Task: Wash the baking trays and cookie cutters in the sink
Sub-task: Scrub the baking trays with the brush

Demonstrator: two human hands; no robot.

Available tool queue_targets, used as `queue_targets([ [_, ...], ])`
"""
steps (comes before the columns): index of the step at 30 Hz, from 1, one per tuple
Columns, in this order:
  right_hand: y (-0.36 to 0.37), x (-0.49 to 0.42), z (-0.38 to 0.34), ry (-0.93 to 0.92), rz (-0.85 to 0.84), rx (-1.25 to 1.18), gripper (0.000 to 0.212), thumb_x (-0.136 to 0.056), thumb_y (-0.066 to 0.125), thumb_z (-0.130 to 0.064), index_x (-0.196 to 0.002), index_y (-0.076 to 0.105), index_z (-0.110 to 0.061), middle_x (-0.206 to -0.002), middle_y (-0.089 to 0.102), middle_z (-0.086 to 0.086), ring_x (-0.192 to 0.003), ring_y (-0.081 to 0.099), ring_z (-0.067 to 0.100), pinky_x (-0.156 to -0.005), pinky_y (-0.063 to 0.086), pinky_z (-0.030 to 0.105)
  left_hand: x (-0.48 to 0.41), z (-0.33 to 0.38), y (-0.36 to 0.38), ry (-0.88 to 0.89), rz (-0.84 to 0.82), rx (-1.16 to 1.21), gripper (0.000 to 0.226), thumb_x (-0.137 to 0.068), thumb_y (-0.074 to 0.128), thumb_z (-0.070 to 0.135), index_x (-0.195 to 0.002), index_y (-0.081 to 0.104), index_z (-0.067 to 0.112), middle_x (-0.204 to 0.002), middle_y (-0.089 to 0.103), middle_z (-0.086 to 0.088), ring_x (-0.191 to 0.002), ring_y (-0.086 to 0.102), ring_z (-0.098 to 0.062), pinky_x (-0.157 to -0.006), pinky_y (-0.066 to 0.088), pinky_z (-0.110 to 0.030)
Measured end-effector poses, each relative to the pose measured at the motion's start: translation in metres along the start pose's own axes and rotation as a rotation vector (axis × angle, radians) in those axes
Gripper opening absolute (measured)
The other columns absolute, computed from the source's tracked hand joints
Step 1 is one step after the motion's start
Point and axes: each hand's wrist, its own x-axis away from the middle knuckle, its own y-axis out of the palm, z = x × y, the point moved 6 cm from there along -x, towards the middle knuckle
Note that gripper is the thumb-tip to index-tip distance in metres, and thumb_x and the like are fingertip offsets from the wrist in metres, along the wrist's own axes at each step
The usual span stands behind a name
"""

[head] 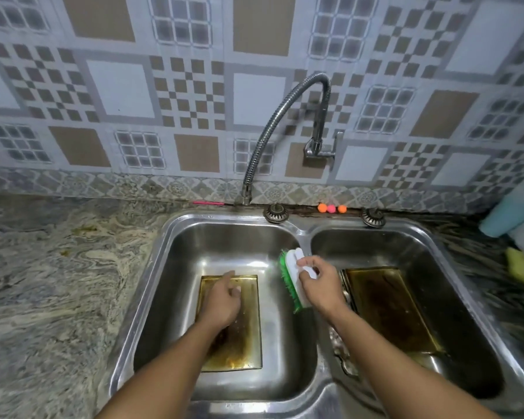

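Tray (248, 322) lengthwise, away from viewer

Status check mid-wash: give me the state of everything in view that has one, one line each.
Left tray: flat in left basin, stained brown, under the left hand.
Right tray: in right basin, stained, untouched.
Brush: held above the sink divider, bristles facing left.
Left hand: resting on the left tray, holding nothing.
Right hand: gripping the brush.
Tap: no water visibly running.
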Motion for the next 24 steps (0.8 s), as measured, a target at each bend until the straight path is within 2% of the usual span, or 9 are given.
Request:
queue_targets([
  [2,-0.033,-0.009,-0.006,-0.029,0.061,-0.013,0.021,-0.088,0.058,-0.006,-0.095,0.069,-0.023,-0.103,0.067,-0.002,-0.091,0.061,0.018,-0.065,0.046,0.015,0.0,0.038,0.014,0.091,0.064,0.064,0.037,-0.099,0.05,0.015,-0.136,0.058,0.02,-0.098,0.068,0.001,-0.089,0.065,-0.021,-0.081,0.052,-0.029],
  [4,-0.067,-0.018,-0.002,-0.027,0.103,-0.025,0.021,-0.087,0.058,-0.006,-0.093,0.068,-0.024,-0.102,0.068,-0.002,-0.092,0.062,0.019,-0.068,0.045,0.022,0.003,0.073,0.034,0.161,0.09,0.12,0.031,-0.095,0.053,0.017,-0.123,0.067,0.022,-0.081,0.069,0.004,-0.078,0.066,-0.021,-0.075,0.056,-0.031],
  [6,-0.101,-0.026,0.013,-0.007,0.134,-0.009,0.02,-0.088,0.059,-0.007,-0.093,0.068,-0.024,-0.105,0.069,-0.001,-0.093,0.062,0.019,-0.072,0.042,0.023,0.011,0.108,0.061,0.22,0.057,0.153,0.028,-0.093,0.053,0.019,-0.115,0.07,0.026,-0.076,0.071,0.005,-0.071,0.068,-0.02,-0.072,0.059,-0.033],
  [9,-0.149,-0.032,0.053,0.064,0.174,0.033,0.019,-0.09,0.06,-0.009,-0.095,0.068,-0.026,-0.115,0.068,0.002,-0.101,0.063,0.022,-0.077,0.042,0.024,0.022,0.14,0.119,0.195,-0.079,0.205,0.024,-0.096,0.055,0.016,-0.113,0.068,0.025,-0.082,0.072,0.003,-0.07,0.068,-0.019,-0.065,0.056,-0.028],
  [12,-0.188,-0.034,0.106,0.157,0.192,0.03,0.019,-0.092,0.061,-0.011,-0.094,0.067,-0.028,-0.128,0.065,0.005,-0.108,0.062,0.026,-0.08,0.044,0.025,0.033,0.15,0.182,0.135,-0.172,0.198,0.024,-0.097,0.058,0.019,-0.119,0.066,0.022,-0.107,0.073,-0.005,-0.085,0.068,-0.018,-0.073,0.054,-0.027],
  [16,-0.223,-0.038,0.17,0.206,0.149,0.049,0.018,-0.092,0.062,-0.012,-0.098,0.066,-0.028,-0.123,0.065,0.003,-0.105,0.061,0.025,-0.082,0.047,0.027,0.044,0.14,0.256,0.001,-0.249,0.14,0.013,-0.096,0.059,0.012,-0.097,0.065,0.023,-0.09,0.068,0.002,-0.078,0.061,-0.008,-0.063,0.046,-0.005],
  [19,-0.237,-0.046,0.205,0.22,0.11,0.048,0.019,-0.091,0.064,-0.012,-0.099,0.066,-0.029,-0.122,0.065,0.002,-0.106,0.061,0.024,-0.091,0.053,0.035,0.047,0.123,0.303,-0.11,-0.276,0.084,0.015,-0.091,0.068,0.021,-0.104,0.068,0.027,-0.105,0.07,0.005,-0.1,0.065,-0.015,-0.094,0.052,-0.025],
  [21,-0.244,-0.051,0.223,0.215,0.08,0.034,0.02,-0.092,0.063,-0.011,-0.101,0.065,-0.028,-0.123,0.064,0.002,-0.104,0.059,0.02,-0.089,0.051,0.032,0.049,0.113,0.326,-0.163,-0.272,0.043,0.02,-0.092,0.068,0.021,-0.111,0.069,0.024,-0.109,0.069,0.007,-0.104,0.063,-0.014,-0.097,0.048,-0.027],
  [24,-0.249,-0.058,0.242,0.202,0.035,0.031,0.02,-0.093,0.061,-0.009,-0.105,0.065,-0.025,-0.124,0.061,0.002,-0.103,0.055,0.017,-0.083,0.044,0.025,0.057,0.109,0.349,-0.19,-0.271,0.029,0.023,-0.094,0.065,0.018,-0.117,0.067,0.019,-0.114,0.071,0.0,-0.106,0.064,-0.018,-0.094,0.049,-0.029],
])
